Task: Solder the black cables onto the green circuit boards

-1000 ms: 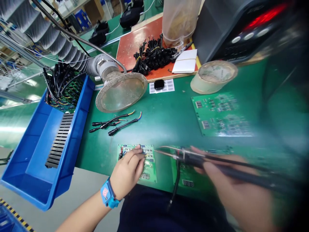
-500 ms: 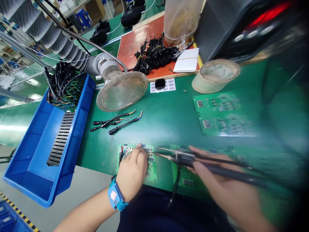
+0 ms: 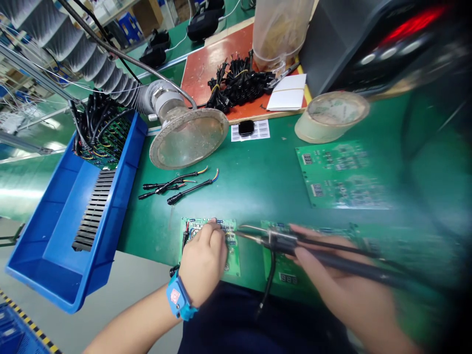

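One black, pen-shaped soldering iron (image 3: pixel 282 241) in the closed right hand (image 3: pixel 339 290), tip at the right edge of a green rectangular circuit board (image 3: pixel 233 258); left hand (image 3: pixel 204 260) curls over that board, any grip hidden. Beyond the board, slim black cables (image 3: pixel 177 197), then a round metal hood (image 3: pixel 189 140)!

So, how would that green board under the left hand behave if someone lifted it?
The green board looks thin and flat, so it's probably light and fairly stiff. Small parts crowd its face, so rough handling might damage it. The black cable at its left edge, if attached, might dangle.
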Available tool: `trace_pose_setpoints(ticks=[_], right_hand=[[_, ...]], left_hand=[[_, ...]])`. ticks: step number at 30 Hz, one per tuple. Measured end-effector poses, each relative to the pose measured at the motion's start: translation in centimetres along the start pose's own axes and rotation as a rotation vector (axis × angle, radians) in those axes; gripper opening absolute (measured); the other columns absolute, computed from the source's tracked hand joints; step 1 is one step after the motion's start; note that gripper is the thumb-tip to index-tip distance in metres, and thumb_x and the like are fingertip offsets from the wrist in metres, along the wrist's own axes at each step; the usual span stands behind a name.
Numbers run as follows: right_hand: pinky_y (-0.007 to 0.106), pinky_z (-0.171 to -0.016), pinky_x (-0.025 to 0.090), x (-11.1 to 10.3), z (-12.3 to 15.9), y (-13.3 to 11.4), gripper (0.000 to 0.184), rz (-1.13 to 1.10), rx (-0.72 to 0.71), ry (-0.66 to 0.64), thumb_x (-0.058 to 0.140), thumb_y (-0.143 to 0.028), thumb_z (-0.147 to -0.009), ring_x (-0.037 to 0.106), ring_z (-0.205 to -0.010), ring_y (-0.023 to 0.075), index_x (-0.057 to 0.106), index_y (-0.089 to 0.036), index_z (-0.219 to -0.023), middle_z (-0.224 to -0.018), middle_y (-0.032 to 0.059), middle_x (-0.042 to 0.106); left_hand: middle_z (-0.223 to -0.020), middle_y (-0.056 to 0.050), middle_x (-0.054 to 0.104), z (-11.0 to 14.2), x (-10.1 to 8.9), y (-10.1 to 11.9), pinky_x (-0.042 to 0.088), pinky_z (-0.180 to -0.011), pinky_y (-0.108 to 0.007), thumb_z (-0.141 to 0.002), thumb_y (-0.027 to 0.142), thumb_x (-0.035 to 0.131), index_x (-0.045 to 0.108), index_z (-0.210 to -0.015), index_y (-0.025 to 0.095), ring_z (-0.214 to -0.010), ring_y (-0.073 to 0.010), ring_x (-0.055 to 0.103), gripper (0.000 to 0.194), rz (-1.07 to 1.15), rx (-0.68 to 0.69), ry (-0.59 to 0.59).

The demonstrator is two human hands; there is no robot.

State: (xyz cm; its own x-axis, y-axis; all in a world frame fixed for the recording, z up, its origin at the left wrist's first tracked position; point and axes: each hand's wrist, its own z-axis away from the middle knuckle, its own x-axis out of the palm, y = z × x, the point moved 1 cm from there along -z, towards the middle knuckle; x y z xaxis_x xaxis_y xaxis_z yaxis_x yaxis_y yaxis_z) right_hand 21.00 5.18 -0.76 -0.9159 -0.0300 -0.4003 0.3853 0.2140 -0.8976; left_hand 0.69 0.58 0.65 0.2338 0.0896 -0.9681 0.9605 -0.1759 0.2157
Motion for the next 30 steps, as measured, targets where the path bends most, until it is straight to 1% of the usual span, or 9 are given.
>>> trace_pose_setpoints(ticks=[5,10,14,19,21,23,26,28,30], right_hand=[[0.029,-0.071,0.053,0.03,0.01,-0.11,0.007,0.034,-0.071,-0.005,0.057,-0.027,-0.074,0.061,-0.078,0.0158,0.059,-0.025,-0.08,-0.083,-0.0001,0.063],[0.03,-0.071,0.053,0.06,0.34,-0.05,0.008,0.025,-0.056,-0.007,0.057,-0.026,-0.074,0.062,-0.077,0.0159,0.059,-0.025,-0.081,-0.084,-0.0001,0.063],[0.031,-0.072,0.053,0.0,0.2,-0.2,0.006,0.041,-0.068,-0.002,0.057,-0.027,-0.074,0.061,-0.081,0.0175,0.059,-0.025,-0.08,-0.082,0.0,0.062],[0.031,-0.071,0.053,-0.01,-0.07,-0.74,0.006,0.051,-0.125,-0.045,0.056,-0.024,-0.074,0.061,-0.085,0.018,0.053,-0.025,-0.08,-0.075,-0.0009,0.062],[0.03,-0.067,0.053,-0.07,-0.03,-0.89,0.006,0.043,-0.119,-0.035,0.055,-0.023,-0.075,0.061,-0.082,0.0176,0.053,-0.025,-0.08,-0.075,-0.0009,0.061],[0.03,-0.065,0.053,-0.19,0.02,-0.96,0.006,0.036,-0.1,0.008,0.054,-0.022,-0.075,0.061,-0.072,0.0157,0.054,-0.025,-0.079,-0.075,-0.0013,0.06],[0.032,-0.066,0.054,-0.31,0.04,-1.0,0.006,0.036,-0.097,0.058,0.053,-0.02,-0.075,0.058,-0.058,0.0122,0.054,-0.025,-0.078,-0.07,-0.0028,0.058],[0.032,-0.066,0.054,-0.29,0.03,-1.01,0.005,0.043,-0.105,0.052,0.054,-0.021,-0.074,0.058,-0.059,0.0125,0.055,-0.025,-0.077,-0.069,-0.0026,0.058],[0.031,-0.065,0.053,-0.21,0.04,-0.97,0.005,0.048,-0.116,0.034,0.055,-0.022,-0.074,0.059,-0.066,0.0139,0.055,-0.025,-0.077,-0.073,-0.0016,0.059]], left_hand=[[-0.098,-0.009,0.056,0.08,-0.02,-0.19,0.051,-0.081,-0.032,-0.085,0.008,0.039,0.048,-0.094,0.016,-0.103,-0.0198,0.054,0.015,-0.002,-0.017,-0.028],[-0.097,-0.008,0.056,0.08,-0.04,-0.27,0.05,-0.083,-0.031,-0.086,0.009,0.039,0.048,-0.096,0.016,-0.104,-0.019,0.053,0.016,0.021,-0.01,-0.025],[-0.099,-0.009,0.055,0.15,0.08,-0.2,0.05,-0.083,-0.032,-0.086,0.009,0.039,0.049,-0.096,0.016,-0.103,-0.0195,0.054,0.016,-0.007,-0.021,-0.032],[-0.098,-0.01,0.055,0.18,0.08,0.06,0.05,-0.083,-0.032,-0.084,0.007,0.04,0.049,-0.096,0.014,-0.102,-0.0201,0.054,0.016,-0.031,-0.02,-0.026],[-0.098,-0.01,0.055,0.13,0.07,0.12,0.05,-0.083,-0.033,-0.084,0.007,0.04,0.049,-0.096,0.014,-0.102,-0.0205,0.054,0.017,-0.038,-0.021,-0.031],[-0.098,-0.009,0.055,0.09,0.05,0.15,0.051,-0.083,-0.033,-0.084,0.007,0.039,0.049,-0.097,0.015,-0.101,-0.0206,0.055,0.017,-0.042,-0.023,-0.03],[-0.097,-0.009,0.055,0.07,0.03,0.17,0.051,-0.082,-0.034,-0.084,0.007,0.039,0.048,-0.096,0.016,-0.101,-0.0206,0.055,0.018,-0.051,-0.024,-0.03],[-0.097,-0.009,0.056,0.06,0.03,0.18,0.051,-0.081,-0.034,-0.084,0.007,0.039,0.049,-0.096,0.016,-0.1,-0.0207,0.055,0.018,-0.059,-0.024,-0.037],[-0.097,-0.009,0.056,0.05,0.04,0.18,0.051,-0.082,-0.033,-0.084,0.007,0.039,0.049,-0.097,0.015,-0.1,-0.0208,0.055,0.018,-0.06,-0.024,-0.042]])
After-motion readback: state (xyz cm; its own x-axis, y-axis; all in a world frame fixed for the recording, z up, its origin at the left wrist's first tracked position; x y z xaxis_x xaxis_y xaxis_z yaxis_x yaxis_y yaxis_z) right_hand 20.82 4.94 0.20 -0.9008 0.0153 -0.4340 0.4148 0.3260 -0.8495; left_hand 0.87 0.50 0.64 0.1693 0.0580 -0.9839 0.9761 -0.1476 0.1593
